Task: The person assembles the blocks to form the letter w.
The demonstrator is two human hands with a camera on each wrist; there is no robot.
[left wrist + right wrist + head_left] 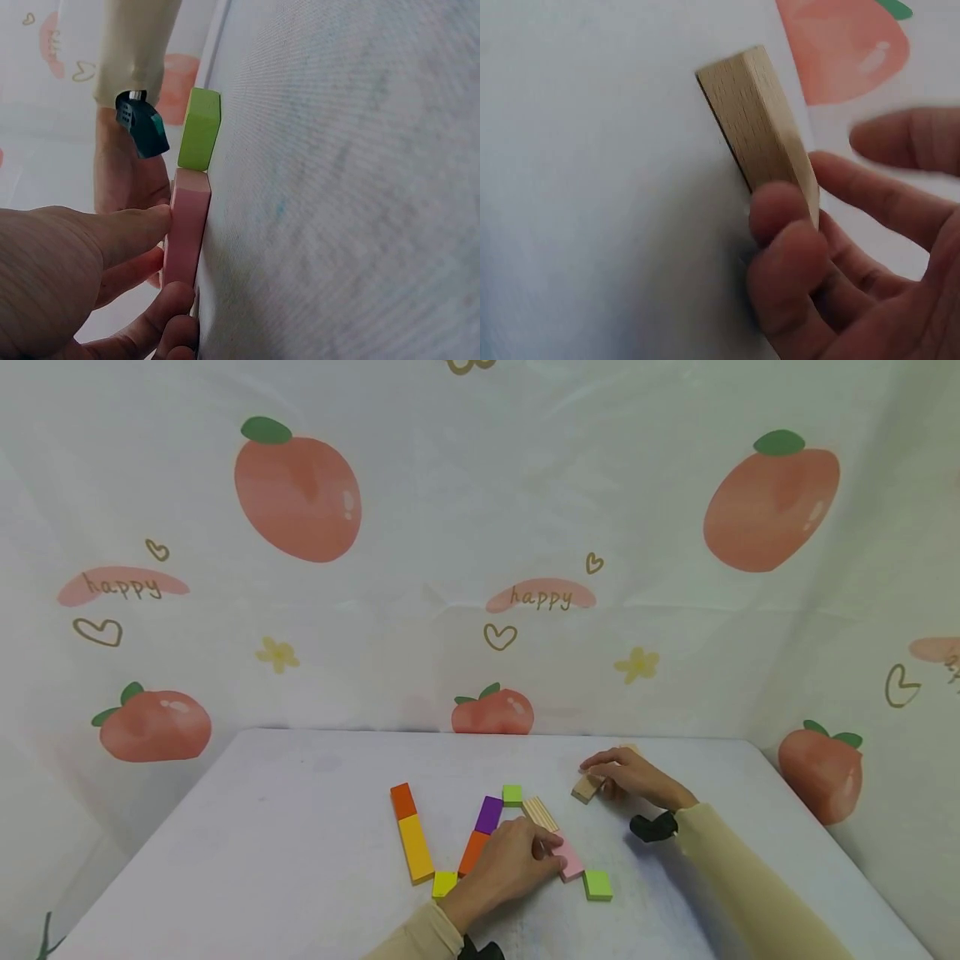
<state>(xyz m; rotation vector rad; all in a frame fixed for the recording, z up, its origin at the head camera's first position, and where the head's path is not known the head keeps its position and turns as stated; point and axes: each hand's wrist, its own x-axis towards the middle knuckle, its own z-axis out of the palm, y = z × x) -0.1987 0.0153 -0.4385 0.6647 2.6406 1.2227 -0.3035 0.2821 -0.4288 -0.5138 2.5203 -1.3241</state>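
Note:
My left hand [510,862] pinches a pink block [572,860] lying on the table, with a fingertip on its upper side in the left wrist view and other fingers curled at its near end. One end of that block meets a light green block [597,886]; its other end meets a ribbed, pale wooden block [540,813]. Farther back on the right, my right hand [637,777] grips a plain wooden block [739,112] by one end, between thumb and fingers. The free end points away from the palm.
Left of the pink block, an orange [402,802], a long yellow [416,850], a small yellow [444,884], another orange [472,853], a purple [489,815] and a green block [512,796] form a zigzag. Another pale piece [630,747] shows behind the right hand. A printed curtain [420,568] hangs behind the table.

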